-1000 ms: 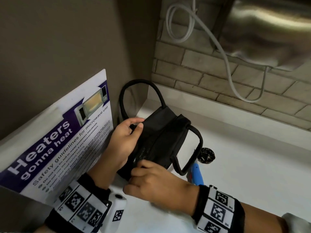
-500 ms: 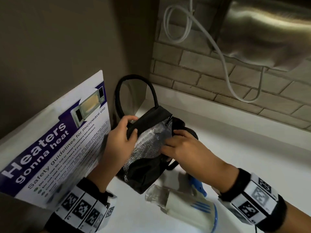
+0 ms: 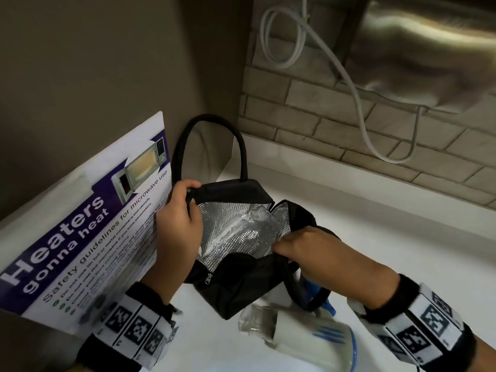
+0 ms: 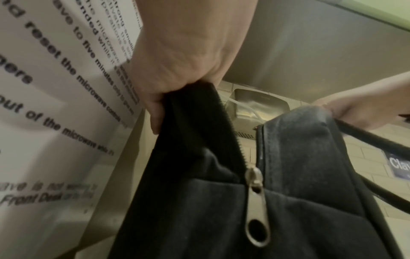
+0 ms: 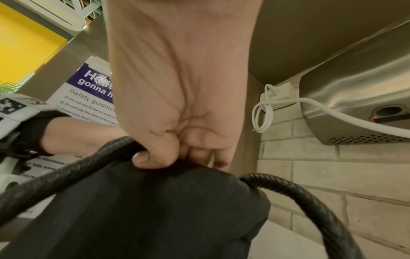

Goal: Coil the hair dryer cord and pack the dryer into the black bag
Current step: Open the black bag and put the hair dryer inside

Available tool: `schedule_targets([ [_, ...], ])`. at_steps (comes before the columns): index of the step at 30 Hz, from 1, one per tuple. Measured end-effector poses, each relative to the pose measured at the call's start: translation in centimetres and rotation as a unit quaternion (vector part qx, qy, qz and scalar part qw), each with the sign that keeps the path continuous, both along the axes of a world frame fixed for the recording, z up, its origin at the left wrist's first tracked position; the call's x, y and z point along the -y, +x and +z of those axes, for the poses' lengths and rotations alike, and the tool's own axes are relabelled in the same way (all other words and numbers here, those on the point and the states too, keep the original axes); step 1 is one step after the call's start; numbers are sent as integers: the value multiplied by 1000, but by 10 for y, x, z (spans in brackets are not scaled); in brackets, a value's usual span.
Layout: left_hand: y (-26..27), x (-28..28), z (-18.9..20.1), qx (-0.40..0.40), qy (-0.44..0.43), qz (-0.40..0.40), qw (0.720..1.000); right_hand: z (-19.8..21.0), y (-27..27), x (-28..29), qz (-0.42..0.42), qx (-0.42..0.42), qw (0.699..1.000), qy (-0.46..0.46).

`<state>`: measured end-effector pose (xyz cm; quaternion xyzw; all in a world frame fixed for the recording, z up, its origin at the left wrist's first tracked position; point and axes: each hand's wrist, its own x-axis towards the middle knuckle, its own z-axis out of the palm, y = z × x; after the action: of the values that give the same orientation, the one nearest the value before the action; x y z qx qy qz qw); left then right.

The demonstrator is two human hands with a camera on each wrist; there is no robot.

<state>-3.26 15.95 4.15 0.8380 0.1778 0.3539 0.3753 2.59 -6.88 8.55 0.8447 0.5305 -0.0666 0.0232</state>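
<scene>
The black bag point(image 3: 236, 285) stands unzipped on the white counter, its silver foil lining point(image 3: 236, 232) showing and nothing visible inside. My left hand point(image 3: 179, 224) grips the bag's left rim; the left wrist view shows its fingers curled over the black edge point(image 4: 188, 108) above the zipper pull point(image 4: 255, 201). My right hand point(image 3: 303, 245) pinches the right rim, thumb and fingers closed on the fabric point(image 5: 168, 157) beside a handle strap point(image 5: 310, 198). The white and blue hair dryer point(image 3: 300, 336) lies on the counter just in front of the bag. Its cord is hidden.
A microwave safety poster point(image 3: 88, 224) leans against the wall at the left, touching my left forearm. A brick wall point(image 3: 349, 124) rises behind, with a steel wall dryer point(image 3: 429, 49) and a looped white cable point(image 3: 284, 36). Bare white counter point(image 3: 402, 232) stretches right.
The bag has gone from zipped shut to open. My hands have pulled its two rims apart, the right hand moving right, and the mouth is wider than half a second ago.
</scene>
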Motion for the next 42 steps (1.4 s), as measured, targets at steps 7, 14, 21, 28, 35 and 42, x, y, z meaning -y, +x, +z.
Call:
schedule_targets([
  [7, -7, 6, 7, -48, 31, -115, 992, -4, 0, -6, 3, 45, 994, 104],
  [14, -30, 25, 14, -30, 44, -87, 995, 25, 0, 22, -54, -11, 978, 203],
  [21, -44, 61, 45, 42, 132, -65, 988, 9, 29, 82, -209, -30, 952, 222],
  [28, -44, 143, 28, -37, 215, -291, 932, -63, 59, 121, -249, -52, 963, 91],
  [35, -50, 190, -33, -316, 330, -493, 741, -118, 76, 114, -212, -17, 977, -32],
  [42, -44, 189, -59, -384, 330, -438, 743, -135, 83, 110, -203, 25, 979, -15],
])
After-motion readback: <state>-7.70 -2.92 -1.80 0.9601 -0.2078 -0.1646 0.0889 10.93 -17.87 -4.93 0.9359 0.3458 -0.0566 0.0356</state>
